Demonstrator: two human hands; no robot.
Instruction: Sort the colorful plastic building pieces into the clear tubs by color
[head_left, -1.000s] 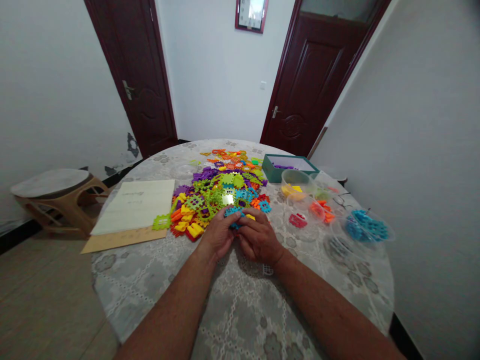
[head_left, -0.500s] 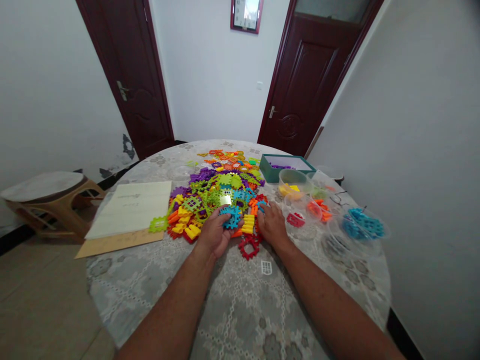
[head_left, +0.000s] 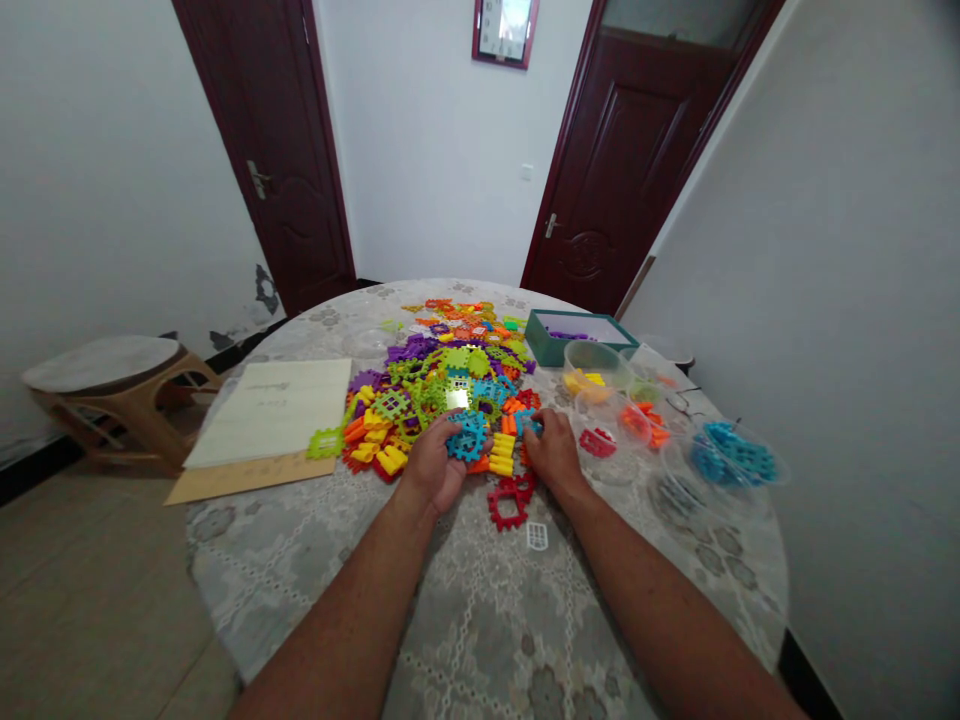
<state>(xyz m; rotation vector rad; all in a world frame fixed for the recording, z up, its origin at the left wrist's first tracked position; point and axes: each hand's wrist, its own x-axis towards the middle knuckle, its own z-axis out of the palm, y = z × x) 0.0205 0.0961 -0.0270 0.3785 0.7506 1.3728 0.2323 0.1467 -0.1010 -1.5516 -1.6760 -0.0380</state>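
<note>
In my left hand (head_left: 436, 468) are blue gear-edged plastic building pieces (head_left: 468, 437), gripped between thumb and fingers at the near side of the heap. My right hand (head_left: 555, 450) is closed on another blue building piece (head_left: 527, 420) at the heap's right edge; its fingertips are partly hidden. The heap of mixed building pieces (head_left: 412, 375) lies just beyond both hands. Between them sit yellow tube-shaped pieces (head_left: 502, 455). Closer to me are a red gear-edged piece (head_left: 508, 508) and a small white window-like piece (head_left: 537, 537) on the tablecloth.
On the right stand clear tubs, one with yellow pieces (head_left: 587, 383), one with orange pieces (head_left: 651, 428) and one with blue pieces (head_left: 731, 455). Behind them is a green box (head_left: 547, 348). Paper sheets (head_left: 274, 415) lie at left. A stool (head_left: 112, 400) stands beside the round table.
The view has shifted slightly. My right hand has lifted a blue piece a little at the heap's edge. The red gear-edged piece now lies slightly nearer the white piece. My left hand keeps its hold.
</note>
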